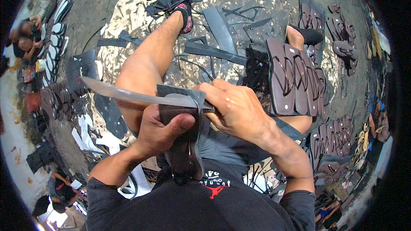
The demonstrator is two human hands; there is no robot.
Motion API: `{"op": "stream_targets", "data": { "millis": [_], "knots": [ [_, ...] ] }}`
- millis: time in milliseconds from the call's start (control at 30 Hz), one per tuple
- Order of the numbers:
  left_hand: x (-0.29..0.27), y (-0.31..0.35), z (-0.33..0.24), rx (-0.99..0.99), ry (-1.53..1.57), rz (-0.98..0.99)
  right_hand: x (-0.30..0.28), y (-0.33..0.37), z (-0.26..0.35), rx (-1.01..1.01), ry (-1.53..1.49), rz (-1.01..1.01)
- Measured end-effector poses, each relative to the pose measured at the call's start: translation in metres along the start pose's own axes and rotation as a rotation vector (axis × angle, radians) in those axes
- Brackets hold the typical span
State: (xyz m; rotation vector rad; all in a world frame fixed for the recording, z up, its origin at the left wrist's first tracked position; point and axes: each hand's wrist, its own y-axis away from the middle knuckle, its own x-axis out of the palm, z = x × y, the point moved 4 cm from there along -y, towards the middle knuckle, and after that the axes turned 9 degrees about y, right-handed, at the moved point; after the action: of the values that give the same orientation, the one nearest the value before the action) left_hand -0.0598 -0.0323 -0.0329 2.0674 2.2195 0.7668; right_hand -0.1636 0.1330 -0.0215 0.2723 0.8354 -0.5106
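My right hand is closed around the handle of a long knife, whose broad blade points to the left. The blade lies across the upper end of a dark brown sandal sole with a black rubber sheet edge sticking out around it. My left hand grips this sole from the left side, thumb across its face. The sole stands tilted in front of my chest, its lower end against my dark shirt. A thin strip of rubber curls beside the blade near my right fingers. Most of the knife handle is hidden in my fist.
Brown strapped sandals lie in a row over my right leg, with more sandals on the floor at right. Black rubber offcuts litter the pale patterned sheet. White-edged soles line the left; other people sit beyond.
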Motion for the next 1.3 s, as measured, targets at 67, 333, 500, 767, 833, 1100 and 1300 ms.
{"op": "stream_targets", "data": {
  "millis": [67,333,500,767,833,1100,1300],
  "knots": [
    [0.000,-0.001,-0.001,-0.063,0.013,0.064,-0.008,-0.010,0.004,-0.048,-0.051,0.043],
    [0.011,-0.001,-0.003,-0.105,0.130,0.187,-0.022,0.011,-0.013,0.029,0.061,0.277],
    [0.022,-0.011,-0.010,-0.263,0.147,0.302,-0.033,-0.016,-0.007,-0.173,-0.044,0.421],
    [0.016,-0.007,0.007,-0.259,-0.170,0.518,-0.054,0.009,-0.045,-0.091,-0.089,0.408],
    [0.000,-0.010,0.001,-0.145,0.223,0.436,-0.065,0.046,-0.062,-0.069,-0.123,0.136],
    [0.044,-0.060,0.044,0.403,0.409,-0.323,0.049,0.057,-0.028,0.314,-0.271,-0.446],
    [0.051,-0.050,0.052,0.252,0.464,-0.471,0.075,0.097,-0.041,0.477,-0.115,-0.490]
  ]
}}
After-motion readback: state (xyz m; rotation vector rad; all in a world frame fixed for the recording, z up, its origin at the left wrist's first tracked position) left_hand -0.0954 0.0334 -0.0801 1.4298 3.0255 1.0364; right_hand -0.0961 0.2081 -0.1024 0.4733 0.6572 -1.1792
